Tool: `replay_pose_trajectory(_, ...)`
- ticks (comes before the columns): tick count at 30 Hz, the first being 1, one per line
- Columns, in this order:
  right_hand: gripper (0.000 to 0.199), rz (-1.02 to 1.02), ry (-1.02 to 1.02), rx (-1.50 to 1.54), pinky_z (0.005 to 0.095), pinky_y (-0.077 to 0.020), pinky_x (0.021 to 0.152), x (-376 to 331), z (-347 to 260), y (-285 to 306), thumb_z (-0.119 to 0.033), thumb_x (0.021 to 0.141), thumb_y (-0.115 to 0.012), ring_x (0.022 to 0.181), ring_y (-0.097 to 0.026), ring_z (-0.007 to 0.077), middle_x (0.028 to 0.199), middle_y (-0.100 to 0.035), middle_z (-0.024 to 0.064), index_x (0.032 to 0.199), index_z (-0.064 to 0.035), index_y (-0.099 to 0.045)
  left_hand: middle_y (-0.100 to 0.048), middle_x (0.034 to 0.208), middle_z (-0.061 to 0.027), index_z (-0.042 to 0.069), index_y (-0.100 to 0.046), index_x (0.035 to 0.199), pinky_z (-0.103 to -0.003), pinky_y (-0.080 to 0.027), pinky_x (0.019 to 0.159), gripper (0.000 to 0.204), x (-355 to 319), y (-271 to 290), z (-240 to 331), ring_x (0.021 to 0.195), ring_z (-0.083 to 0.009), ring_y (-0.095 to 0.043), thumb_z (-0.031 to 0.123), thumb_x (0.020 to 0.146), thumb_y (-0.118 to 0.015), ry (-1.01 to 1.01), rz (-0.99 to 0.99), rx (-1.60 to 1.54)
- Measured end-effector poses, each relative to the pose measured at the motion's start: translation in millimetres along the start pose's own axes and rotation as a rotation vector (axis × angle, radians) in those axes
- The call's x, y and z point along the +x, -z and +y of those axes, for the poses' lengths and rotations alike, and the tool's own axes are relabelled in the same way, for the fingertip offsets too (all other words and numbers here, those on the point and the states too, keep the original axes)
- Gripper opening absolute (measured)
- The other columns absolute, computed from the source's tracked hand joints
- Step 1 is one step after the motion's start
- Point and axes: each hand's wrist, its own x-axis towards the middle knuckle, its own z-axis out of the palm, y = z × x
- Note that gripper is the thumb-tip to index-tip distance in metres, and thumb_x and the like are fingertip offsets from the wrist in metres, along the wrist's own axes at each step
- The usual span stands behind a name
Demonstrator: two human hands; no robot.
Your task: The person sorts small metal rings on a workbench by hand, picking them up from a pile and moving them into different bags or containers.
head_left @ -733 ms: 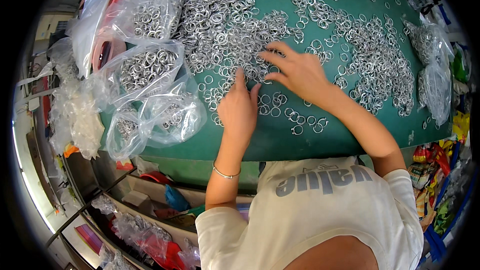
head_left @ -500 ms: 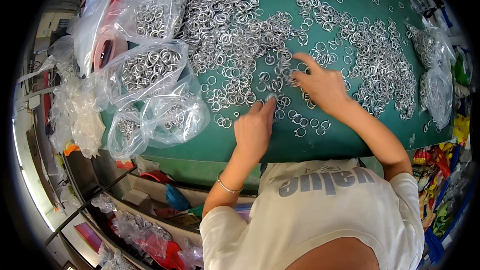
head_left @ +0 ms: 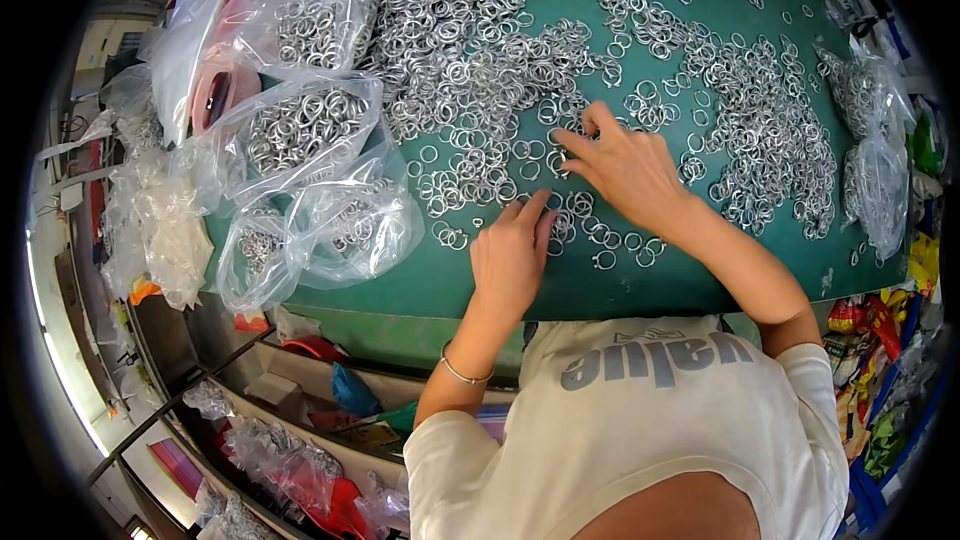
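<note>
A large heap of silver metal rings (head_left: 450,50) spreads over the green table. My left hand (head_left: 508,252), a thin bracelet on its wrist, rests at the heap's near edge. Its fingertips are stretched forward and slightly apart, close to a few loose rings (head_left: 530,170). To its right, my right hand (head_left: 635,175) reaches in with thumb and fingers parted. Its fingertips are at a small group of rings (head_left: 557,158), and I cannot tell whether they touch one. Just below it lies a short row of rings (head_left: 605,235).
Clear plastic bags of rings (head_left: 305,130) crowd the left side. A second pile of rings (head_left: 765,130) covers the right of the green table (head_left: 420,290), with another filled bag (head_left: 875,190) at its edge. Under the table is an open drawer or shelf (head_left: 400,405) with bags and boxes.
My right hand has moved slightly left, its fingers reaching further over the rings. Rings between the hands have shifted, and more lie by the near row. My left hand has barely moved.
</note>
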Motion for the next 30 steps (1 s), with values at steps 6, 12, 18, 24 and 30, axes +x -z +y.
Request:
replay_pose_trajectory(6,0.011,0.094,-0.120,-0.003,0.0409,-0.0477,0.050,-8.7,21.7,12.6,-0.019,0.080,-0.064,0.060,-0.062,0.0275,0.097,-0.050,0.0072,0.083,-0.0084,-0.061,-0.060,0.076,-0.0094,0.010,-0.063,0.103,-0.040,-0.046,0.050,0.020,15.1,8.4,-13.0,0.058,-0.0319,-0.059,0.017,0.084,-0.061,0.042,0.089,0.064)
replay_pose_trajectory(12,0.009,0.093,-0.005,0.049,0.0412,-0.0472,0.050,25.0,8.9,-11.2,-0.016,0.080,-0.063,0.060,-0.061,0.0278,0.094,-0.052,0.0068,0.085,-0.0085,-0.062,-0.057,0.068,-0.0074,0.007,-0.066,0.092,-0.036,-0.042,0.050,0.017,46.5,-5.3,-15.0,0.054,-0.0252,-0.054,0.016,0.078,-0.068,0.012,0.135,0.155)
replay_pose_trajectory(18,0.008,0.239,-0.005,0.213,0.0396,-0.0471,0.054,24.1,29.4,-17.5,-0.013,0.079,-0.063,0.061,-0.059,0.0284,0.087,-0.055,0.0056,0.082,-0.0059,-0.061,-0.055,0.062,-0.0066,0.004,-0.061,0.083,-0.032,-0.039,0.046,0.008,45.1,9.5,-11.6,0.047,-0.0202,-0.051,0.009,0.079,-0.066,0.126,0.053,-0.121)
replay_pose_trajectory(24,0.014,0.199,0.065,0.306,0.0400,-0.0460,0.054,6.7,24.8,-1.6,-0.016,0.077,-0.067,0.063,-0.059,0.0276,0.086,-0.055,0.0060,0.087,-0.0078,-0.060,-0.047,0.059,0.0038,0.001,-0.058,0.075,-0.021,-0.030,0.045,0.010,32.0,27.6,-17.0,0.055,-0.0025,-0.040,0.005,0.083,-0.064,0.260,0.042,-0.750)
replay_pose_trajectory(30,0.024,-0.117,0.023,0.106,0.0402,-0.0466,0.055,-3.2,13.3,-4.2,-0.022,0.076,-0.069,0.065,-0.059,0.0281,0.096,-0.050,0.0066,0.094,-0.0100,-0.058,-0.047,0.075,-0.0025,0.005,-0.051,0.087,-0.016,-0.025,0.042,0.017,17.7,42.3,-26.4,0.052,-0.0050,-0.035,0.018,0.096,-0.045,0.555,-0.020,-1.431)
